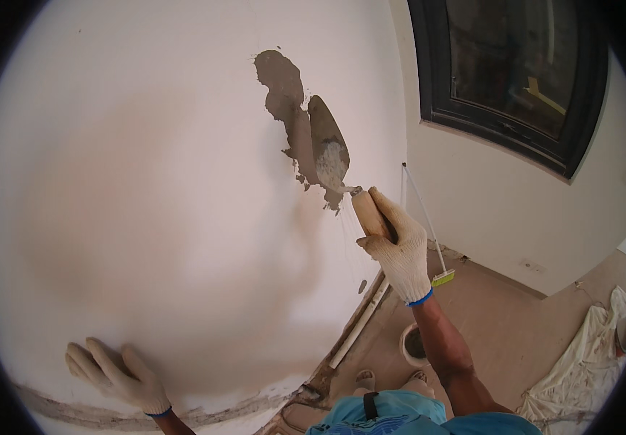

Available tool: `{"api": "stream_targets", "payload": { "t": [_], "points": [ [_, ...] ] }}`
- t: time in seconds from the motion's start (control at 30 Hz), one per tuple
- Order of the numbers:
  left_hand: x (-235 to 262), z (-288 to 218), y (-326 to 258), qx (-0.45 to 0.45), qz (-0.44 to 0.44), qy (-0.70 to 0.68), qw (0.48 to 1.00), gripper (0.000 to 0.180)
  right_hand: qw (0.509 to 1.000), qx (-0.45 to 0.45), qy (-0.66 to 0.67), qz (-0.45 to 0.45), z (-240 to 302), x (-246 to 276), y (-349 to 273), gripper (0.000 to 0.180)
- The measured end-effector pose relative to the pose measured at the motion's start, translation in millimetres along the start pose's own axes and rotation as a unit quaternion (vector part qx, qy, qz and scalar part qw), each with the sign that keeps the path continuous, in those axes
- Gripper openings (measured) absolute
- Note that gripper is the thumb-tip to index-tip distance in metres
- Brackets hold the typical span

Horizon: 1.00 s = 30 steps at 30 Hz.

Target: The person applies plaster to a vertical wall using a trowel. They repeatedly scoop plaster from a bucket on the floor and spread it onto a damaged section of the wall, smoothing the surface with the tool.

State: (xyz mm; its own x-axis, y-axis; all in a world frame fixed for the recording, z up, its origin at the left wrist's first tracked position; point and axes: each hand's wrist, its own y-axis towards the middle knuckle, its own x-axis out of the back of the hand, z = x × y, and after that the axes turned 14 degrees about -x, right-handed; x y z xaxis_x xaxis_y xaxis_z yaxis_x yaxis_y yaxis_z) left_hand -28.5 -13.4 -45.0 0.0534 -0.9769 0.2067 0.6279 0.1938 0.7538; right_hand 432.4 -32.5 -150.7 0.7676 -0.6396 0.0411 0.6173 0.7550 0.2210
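My right hand (402,254), in a white knit glove with a blue cuff, is wrapped round the wooden handle of a pointed trowel (331,156). The trowel's blade lies against the white wall (182,181), over the right side of a patch of wet grey-brown mortar (282,83). Some mortar clings to the blade, whose lower part shows bare metal. At the lower left my left hand (118,373), gloved alike, rests on the wall low down, fingers spread and holding nothing.
A dark-framed window (501,134) is in the right wall. A broom with a green head (443,278) leans in the corner. On the floor stand a bucket (413,344) of dark material and a pale pipe (360,322); crumpled sheeting (581,370) lies at right.
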Motion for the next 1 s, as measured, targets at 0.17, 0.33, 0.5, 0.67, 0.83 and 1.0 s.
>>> {"api": "stream_targets", "payload": {
  "t": [0.17, 0.33, 0.5, 0.67, 0.83, 1.0],
  "points": [
    [-2.5, 6.1, -5.3, -0.003, -0.003, -0.014, 1.0, 0.054, 0.999, 0.017, -0.003, -0.027, -4.0, -12.5, 9.1, 0.081],
    [1.3, 5.0, 0.5, -0.021, 0.008, 0.008, 1.0, 0.055, 0.998, 0.034, -0.032, -0.04, -4.0, -21.2, 13.8, 0.08],
    [3.7, -0.4, 5.4, -0.021, -0.015, 0.012, 1.0, 0.055, 0.995, 0.06, -0.059, -0.055, 2.8, -29.9, 11.8, 0.079],
    [2.1, -1.2, 5.5, -0.027, -0.012, 0.01, 0.999, 0.056, 0.988, 0.082, -0.096, -0.083, 0.0, -35.7, 11.6, 0.078],
    [5.1, -1.9, 7.9, -0.031, -0.003, 0.006, 1.0, 0.057, 0.965, 0.121, -0.189, -0.135, -2.6, -48.5, 6.0, 0.082],
    [7.7, -6.3, 10.8, -0.029, 0.0, 0.025, 0.999, 0.057, 0.947, 0.095, -0.268, -0.15, 7.5, -72.4, -5.2, 0.082]
  ]
}}
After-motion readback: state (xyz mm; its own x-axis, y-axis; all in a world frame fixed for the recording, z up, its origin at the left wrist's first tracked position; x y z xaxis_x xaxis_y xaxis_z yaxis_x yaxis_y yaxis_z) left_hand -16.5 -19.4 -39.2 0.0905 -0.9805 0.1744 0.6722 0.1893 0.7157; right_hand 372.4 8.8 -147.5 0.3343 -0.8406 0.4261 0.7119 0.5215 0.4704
